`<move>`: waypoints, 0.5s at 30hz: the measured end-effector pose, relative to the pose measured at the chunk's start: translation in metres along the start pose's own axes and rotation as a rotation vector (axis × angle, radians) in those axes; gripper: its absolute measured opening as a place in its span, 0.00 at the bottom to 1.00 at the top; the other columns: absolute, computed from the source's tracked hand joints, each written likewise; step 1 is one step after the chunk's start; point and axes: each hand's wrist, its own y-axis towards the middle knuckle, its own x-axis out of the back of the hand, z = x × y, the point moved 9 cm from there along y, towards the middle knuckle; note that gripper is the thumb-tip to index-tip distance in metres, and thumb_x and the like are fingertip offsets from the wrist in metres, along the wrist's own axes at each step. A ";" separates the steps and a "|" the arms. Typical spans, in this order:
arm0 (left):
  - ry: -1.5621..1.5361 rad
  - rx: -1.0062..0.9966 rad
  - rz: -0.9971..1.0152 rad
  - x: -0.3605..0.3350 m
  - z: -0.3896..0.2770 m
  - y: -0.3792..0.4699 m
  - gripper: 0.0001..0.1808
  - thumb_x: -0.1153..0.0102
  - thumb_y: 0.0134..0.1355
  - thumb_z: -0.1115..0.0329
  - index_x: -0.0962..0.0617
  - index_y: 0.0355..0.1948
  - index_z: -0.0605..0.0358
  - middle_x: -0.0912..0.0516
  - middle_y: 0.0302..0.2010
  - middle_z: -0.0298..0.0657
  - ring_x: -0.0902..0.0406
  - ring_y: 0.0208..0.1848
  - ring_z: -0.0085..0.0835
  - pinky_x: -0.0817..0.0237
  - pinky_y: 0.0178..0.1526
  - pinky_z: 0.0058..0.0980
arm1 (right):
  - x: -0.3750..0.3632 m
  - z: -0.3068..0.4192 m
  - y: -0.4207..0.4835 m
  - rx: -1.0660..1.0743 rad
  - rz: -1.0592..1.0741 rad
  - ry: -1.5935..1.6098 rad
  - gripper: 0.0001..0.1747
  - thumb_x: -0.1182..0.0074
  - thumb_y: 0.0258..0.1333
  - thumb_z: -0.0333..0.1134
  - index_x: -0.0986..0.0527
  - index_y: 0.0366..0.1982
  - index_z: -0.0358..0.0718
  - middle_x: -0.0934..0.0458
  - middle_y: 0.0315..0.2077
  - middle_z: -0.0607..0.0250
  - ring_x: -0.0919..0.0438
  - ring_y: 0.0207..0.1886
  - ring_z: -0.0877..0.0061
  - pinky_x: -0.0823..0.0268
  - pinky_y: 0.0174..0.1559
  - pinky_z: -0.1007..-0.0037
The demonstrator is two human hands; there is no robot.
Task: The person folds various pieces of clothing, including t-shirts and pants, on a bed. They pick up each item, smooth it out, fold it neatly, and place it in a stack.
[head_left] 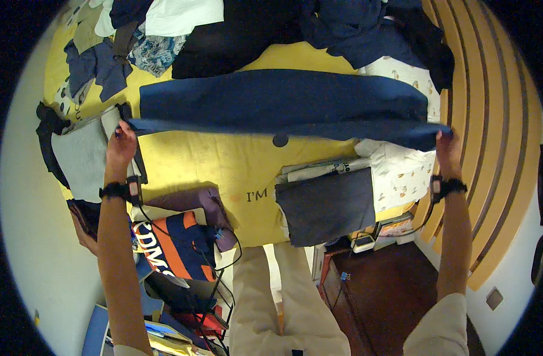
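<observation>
A long dark blue cloth garment stretches across the bed in front of me, doubled lengthwise. My left hand pinches its near left corner. At the opposite end my right hand grips the near right corner. Between the two hands the near edge is pulled taut and slightly blurred, raised over the yellow bed sheet. The far part of the garment lies on the sheet. Close to my left hand is a light grey garment with black parts. Below my right hand lies a white printed cloth.
Folded dark grey clothing sits at the bed's near edge. A purple cloth and an orange-and-navy garment are at near left. Loose dark clothes cover the far side. Wooden slats and a dark brown cabinet stand right.
</observation>
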 end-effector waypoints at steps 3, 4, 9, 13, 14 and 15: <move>-0.045 -0.142 -0.102 -0.015 -0.017 0.005 0.14 0.58 0.80 0.60 0.20 0.46 0.52 0.16 0.58 0.40 0.19 0.58 0.33 0.25 0.53 0.36 | -0.109 -0.024 0.001 -0.223 0.030 0.144 0.23 0.47 0.76 0.48 0.24 0.54 0.33 0.21 0.56 0.53 0.24 0.62 0.62 0.34 0.72 0.63; -0.016 -0.151 -0.115 -0.019 -0.014 0.015 0.15 0.58 0.81 0.59 0.20 0.49 0.53 0.17 0.62 0.41 0.19 0.61 0.33 0.25 0.56 0.37 | -0.100 -0.030 0.007 -0.217 -0.092 0.049 0.25 0.47 0.76 0.50 0.23 0.56 0.34 0.21 0.57 0.53 0.23 0.62 0.63 0.33 0.70 0.62; 0.661 -0.081 -0.369 0.008 0.017 0.008 0.18 0.50 0.78 0.52 0.22 0.57 0.51 0.19 0.61 0.40 0.19 0.57 0.35 0.26 0.58 0.40 | -0.085 -0.046 0.005 0.224 -0.445 -1.464 0.31 0.37 0.67 0.52 0.21 0.56 0.32 0.15 0.49 0.50 0.18 0.56 0.58 0.29 0.62 0.59; 0.565 0.172 -0.521 0.010 0.116 0.023 0.25 0.41 0.74 0.62 0.28 0.70 0.36 0.24 0.46 0.34 0.26 0.45 0.29 0.26 0.51 0.37 | 0.058 -0.065 0.002 -0.197 -0.678 -1.351 0.48 0.29 0.53 0.65 0.23 0.61 0.32 0.17 0.56 0.48 0.18 0.59 0.56 0.27 0.61 0.57; 0.576 0.190 -0.446 0.011 0.116 0.017 0.25 0.42 0.75 0.63 0.29 0.71 0.36 0.24 0.47 0.36 0.26 0.45 0.29 0.26 0.47 0.32 | 0.032 -0.078 0.004 -0.212 -0.486 -1.157 0.52 0.27 0.49 0.66 0.24 0.62 0.31 0.17 0.55 0.51 0.18 0.57 0.60 0.27 0.59 0.60; 0.558 0.183 -0.317 0.013 0.124 0.029 0.25 0.43 0.75 0.64 0.29 0.71 0.37 0.24 0.47 0.37 0.26 0.45 0.29 0.27 0.45 0.29 | 0.034 -0.079 0.007 -0.242 -0.369 -0.871 0.49 0.27 0.50 0.64 0.22 0.61 0.32 0.16 0.54 0.54 0.18 0.56 0.64 0.27 0.58 0.63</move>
